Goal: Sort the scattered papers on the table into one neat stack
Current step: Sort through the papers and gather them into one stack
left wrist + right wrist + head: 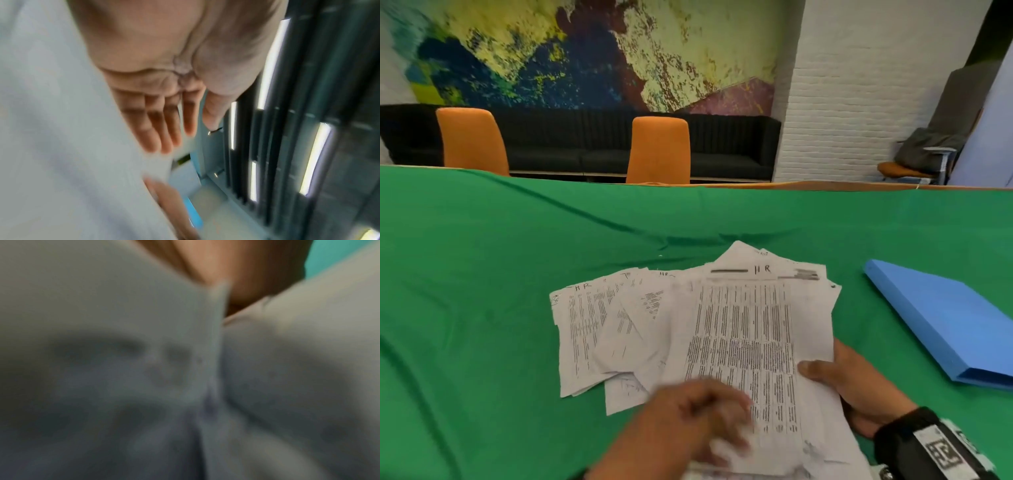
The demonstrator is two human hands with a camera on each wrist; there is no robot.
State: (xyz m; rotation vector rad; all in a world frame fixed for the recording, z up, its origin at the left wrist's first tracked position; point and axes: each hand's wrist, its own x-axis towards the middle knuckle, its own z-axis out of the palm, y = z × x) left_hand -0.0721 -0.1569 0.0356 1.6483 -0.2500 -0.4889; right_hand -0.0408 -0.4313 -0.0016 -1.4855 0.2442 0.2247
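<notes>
Papers (739, 342): fanned on green worktop (482, 274), beside blue folder (945, 322) | Right hand (859, 387): pinches sheaf's right edge | Left hand (698, 414): blurred, fingers (156, 129) straight against sheet | Risk: loose left sheets may slide or crumple.

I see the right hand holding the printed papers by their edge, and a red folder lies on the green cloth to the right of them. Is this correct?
Not quite: the folder is blue, not red, as the head view shows. The rest holds: the right hand holds the printed papers by their edge, and the folder lies on the green cloth to their right.
</notes>
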